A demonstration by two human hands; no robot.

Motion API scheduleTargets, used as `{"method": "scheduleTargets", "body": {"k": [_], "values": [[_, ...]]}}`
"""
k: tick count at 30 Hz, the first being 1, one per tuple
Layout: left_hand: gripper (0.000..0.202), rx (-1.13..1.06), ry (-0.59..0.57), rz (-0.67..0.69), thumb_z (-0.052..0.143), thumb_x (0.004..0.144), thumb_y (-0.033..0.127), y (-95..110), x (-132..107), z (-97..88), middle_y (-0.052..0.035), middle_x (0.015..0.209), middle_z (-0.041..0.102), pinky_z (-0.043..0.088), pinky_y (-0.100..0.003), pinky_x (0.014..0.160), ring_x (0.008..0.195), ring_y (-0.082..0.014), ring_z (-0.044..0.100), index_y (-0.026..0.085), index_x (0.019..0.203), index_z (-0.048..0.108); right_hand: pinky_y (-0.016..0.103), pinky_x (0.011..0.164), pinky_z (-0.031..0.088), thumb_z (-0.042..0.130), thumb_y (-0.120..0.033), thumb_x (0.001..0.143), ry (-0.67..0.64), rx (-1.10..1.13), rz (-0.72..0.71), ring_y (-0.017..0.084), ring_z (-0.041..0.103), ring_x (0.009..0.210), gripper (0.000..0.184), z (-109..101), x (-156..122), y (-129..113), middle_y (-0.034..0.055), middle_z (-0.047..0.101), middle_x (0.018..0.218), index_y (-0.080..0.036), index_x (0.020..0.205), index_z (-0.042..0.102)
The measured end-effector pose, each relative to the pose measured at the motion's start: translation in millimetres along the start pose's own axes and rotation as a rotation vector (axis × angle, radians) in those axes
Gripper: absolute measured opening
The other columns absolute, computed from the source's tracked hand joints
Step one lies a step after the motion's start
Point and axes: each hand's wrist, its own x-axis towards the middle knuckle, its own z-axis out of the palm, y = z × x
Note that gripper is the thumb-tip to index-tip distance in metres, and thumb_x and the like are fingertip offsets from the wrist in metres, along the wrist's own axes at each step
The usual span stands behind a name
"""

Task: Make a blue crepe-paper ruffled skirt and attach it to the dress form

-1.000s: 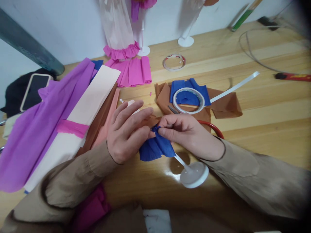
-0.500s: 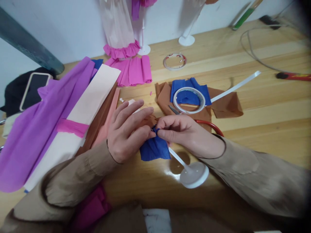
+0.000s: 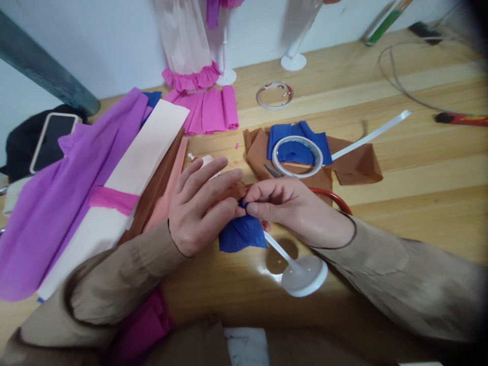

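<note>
Both hands meet at the middle of the wooden table (image 3: 400, 173). My left hand (image 3: 198, 203) pinches the gathered top of a blue crepe-paper piece (image 3: 241, 235) with thumb and forefinger, its other fingers stretched out. My right hand (image 3: 293, 208) is closed in a pinch on the same blue paper from the right. The paper sits on a small figure with a white stick and round white base (image 3: 304, 275), lying tilted on the table. What lies under the hands is hidden.
Purple, pale pink, brown and magenta paper sheets (image 3: 76, 193) lie at the left. A tape roll (image 3: 296, 155) rests on blue and brown scraps, red-handled scissors (image 3: 331, 197) behind my right hand. A phone (image 3: 49, 142), another tape ring (image 3: 273, 94), stands and a cable lie farther back.
The blue paper has been gathered tighter and drawn upward, so more of the white stick shows. Both hands stayed almost in place.
</note>
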Motion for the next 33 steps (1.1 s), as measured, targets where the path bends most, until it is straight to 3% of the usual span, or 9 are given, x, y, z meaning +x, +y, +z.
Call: {"method": "scheduleTargets", "body": {"k": [7,21,33], "values": [[0.013,0.063,-0.026,0.003,0.063,0.086,0.027,0.3,1.5,-1.9,-0.0017,0.115,0.069,0.049,-0.045,0.102,0.119,-0.0236,0.058,0.022,0.076,0.056,0.021,0.046,0.044,0.069,-0.030,0.074,0.037,-0.042,-0.013,0.008,0.053,0.046,0.018,0.0,-1.1,-2.8,-0.0016,0.059,0.051,-0.014,0.068,0.064],[0.014,0.046,-0.018,0.020,0.068,0.082,0.027,1.3,2.0,-1.6,-0.0058,0.114,0.070,0.050,-0.047,0.100,0.117,-0.0267,0.060,0.021,0.075,0.057,0.019,0.043,0.041,0.068,-0.029,0.072,0.075,-0.081,0.004,0.007,0.048,0.045,0.018,2.8,0.8,-1.6,-0.0032,0.055,0.052,-0.015,0.067,0.059],[0.011,0.062,-0.036,0.012,0.065,0.083,0.020,3.9,4.0,-3.3,-0.0031,0.112,0.071,0.049,-0.047,0.100,0.117,-0.0251,0.060,0.021,0.077,0.056,0.023,0.049,0.043,0.064,-0.023,0.073,0.091,-0.223,-0.140,0.010,0.052,0.052,0.009,6.2,-4.9,-6.9,0.0001,0.060,0.060,-0.015,0.068,0.063]]}}
